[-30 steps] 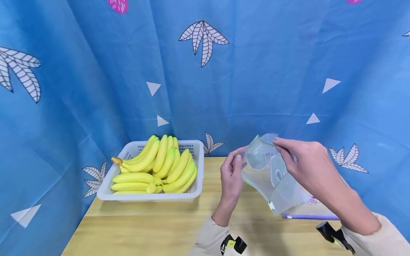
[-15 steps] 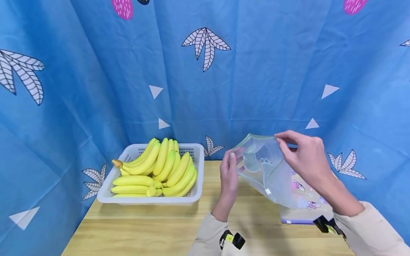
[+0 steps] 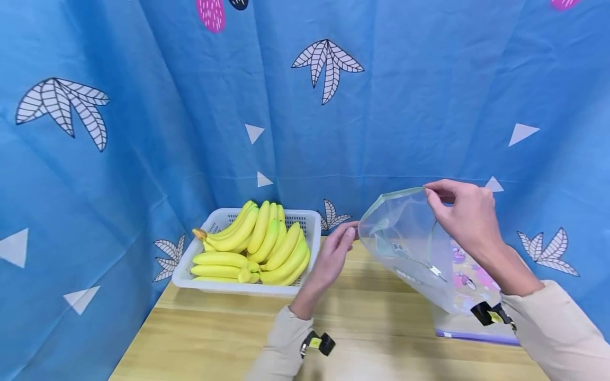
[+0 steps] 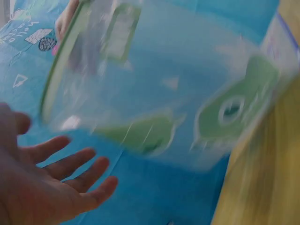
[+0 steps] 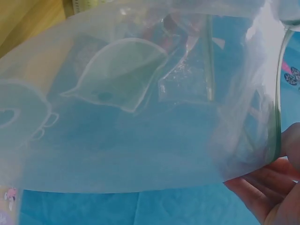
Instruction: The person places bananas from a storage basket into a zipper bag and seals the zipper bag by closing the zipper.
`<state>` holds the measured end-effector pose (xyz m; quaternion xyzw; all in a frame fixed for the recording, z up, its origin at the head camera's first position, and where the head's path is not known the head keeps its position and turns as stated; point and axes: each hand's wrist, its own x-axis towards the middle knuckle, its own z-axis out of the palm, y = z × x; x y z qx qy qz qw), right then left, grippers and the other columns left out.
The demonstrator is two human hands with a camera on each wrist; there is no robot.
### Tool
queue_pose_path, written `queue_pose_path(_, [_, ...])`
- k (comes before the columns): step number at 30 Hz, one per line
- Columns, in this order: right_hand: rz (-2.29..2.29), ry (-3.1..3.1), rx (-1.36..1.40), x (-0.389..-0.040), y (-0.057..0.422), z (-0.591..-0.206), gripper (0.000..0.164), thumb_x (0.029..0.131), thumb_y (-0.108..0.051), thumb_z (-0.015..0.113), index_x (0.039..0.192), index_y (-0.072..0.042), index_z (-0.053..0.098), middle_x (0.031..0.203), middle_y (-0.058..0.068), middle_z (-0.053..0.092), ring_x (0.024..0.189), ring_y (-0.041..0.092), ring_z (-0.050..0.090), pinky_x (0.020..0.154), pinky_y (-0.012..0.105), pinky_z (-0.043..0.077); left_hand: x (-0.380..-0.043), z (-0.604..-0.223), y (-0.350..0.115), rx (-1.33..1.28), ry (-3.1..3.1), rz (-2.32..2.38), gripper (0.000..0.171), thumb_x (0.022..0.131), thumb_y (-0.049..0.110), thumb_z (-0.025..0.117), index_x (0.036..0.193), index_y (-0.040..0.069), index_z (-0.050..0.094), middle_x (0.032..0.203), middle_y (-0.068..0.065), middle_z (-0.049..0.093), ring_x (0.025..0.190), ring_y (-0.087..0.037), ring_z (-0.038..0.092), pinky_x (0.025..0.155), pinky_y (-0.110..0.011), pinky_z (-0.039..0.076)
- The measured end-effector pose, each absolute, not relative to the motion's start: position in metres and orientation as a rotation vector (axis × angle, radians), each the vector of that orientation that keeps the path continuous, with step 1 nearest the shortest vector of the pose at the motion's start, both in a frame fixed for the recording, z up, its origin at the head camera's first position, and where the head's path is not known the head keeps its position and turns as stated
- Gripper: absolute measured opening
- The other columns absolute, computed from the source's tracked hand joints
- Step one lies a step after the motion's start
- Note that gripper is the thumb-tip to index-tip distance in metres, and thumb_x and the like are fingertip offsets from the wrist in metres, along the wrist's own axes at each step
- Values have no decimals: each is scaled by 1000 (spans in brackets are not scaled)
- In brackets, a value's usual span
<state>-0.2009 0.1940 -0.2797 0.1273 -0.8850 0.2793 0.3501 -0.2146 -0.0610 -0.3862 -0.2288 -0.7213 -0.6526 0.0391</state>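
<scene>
Right hand (image 3: 469,217) pinches green-edged rim (image 3: 400,193) of translucent plastic zip bag (image 3: 405,238), raised over pale wooden table (image 3: 371,312); high grip apparently lets mouth gape. Left hand (image 3: 330,256), fingers (image 4: 72,162) spread and grasping nothing, hovers just beside rim. Left of bag, white perforated plastic basket (image 3: 238,288) holds yellow bananas (image 3: 268,242), sides seemingly there to corral them.

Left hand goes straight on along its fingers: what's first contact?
Probably the clear zip bag: in the head view its edge lies just ahead of the left hand. Depth is unclear, so the hand might slip past toward the blue curtain.
</scene>
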Motion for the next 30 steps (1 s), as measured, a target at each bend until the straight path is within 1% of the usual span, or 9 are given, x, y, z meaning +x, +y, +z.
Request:
queue_pose_path(2, [736,-2283,324,-203,199,-280,18,97,-13,66,105,-2,79,92,19,76,79,40,74,59,11,39,-218,-385,-78,-720,-2302,-1857,37,110,25,46,139,6,60,134,-13,65,124,-27,61,104,-41,51])
queue_pose_path(4, [746,-2283,316,-205,202,-279,19,98,-13,65,105,-2,79,92,19,76,80,40,74,60,11,38,-220,-384,-99,-702,-2403,-1674,33,109,23,51,135,7,63,132,-11,66,123,-26,62,104,-42,50])
queue_pose_path(10, [753,-2315,295,-210,210,-279,21,99,-14,63,107,-2,79,94,19,76,82,39,73,59,22,44,-225,-384,-155,-492,-2639,-1258,26,105,18,59,125,6,70,121,-9,71,113,-26,65,100,-49,52])
queue_pose_path(14, [766,-2318,274,-212,216,-281,22,99,-13,62,108,-2,78,95,20,76,81,39,72,55,21,43,-224,-387,-178,-376,-2726,-1151,27,104,17,61,125,2,70,118,-11,71,112,-29,65,97,-51,52])
queue_pose_path(17, [790,-2325,264,-214,221,-282,23,99,-14,61,110,-2,77,97,20,76,82,39,72,54,21,42,-221,-390,-191,-288,-2761,-1064,27,104,17,62,123,0,70,115,-12,71,107,-29,66,92,-49,55])
queue_pose_path(21, [822,-2347,265,-217,223,-281,24,101,-16,60,111,-3,77,100,20,76,85,40,72,51,23,43,-213,-391,-208,-135,-2797,-953,23,102,15,64,116,-1,71,106,-13,71,95,-28,66,82,-47,56])
queue_pose_path(23, [835,-2354,269,-219,223,-281,24,101,-16,60,112,-2,77,100,21,76,85,40,71,49,24,43,-209,-392,-215,-61,-2829,-900,23,99,14,67,114,-3,70,103,-15,70,93,-29,65,80,-48,56])
queue_pose_path(26, [855,-2361,278,-222,224,-283,24,101,-15,60,112,-2,76,101,21,75,87,41,72,44,28,41,-202,-393,-224,39,-2885,-804,25,92,9,74,112,-5,69,102,-18,68,91,-32,63,79,-49,54])
queue_pose_path(30, [876,-2365,286,-225,225,-287,23,101,-15,59,111,-3,77,100,20,76,87,41,72,40,32,37,-194,-394,-231,174,-2956,-723,30,83,6,82,105,-3,64,90,-15,64,79,-31,58,66,-45,51])
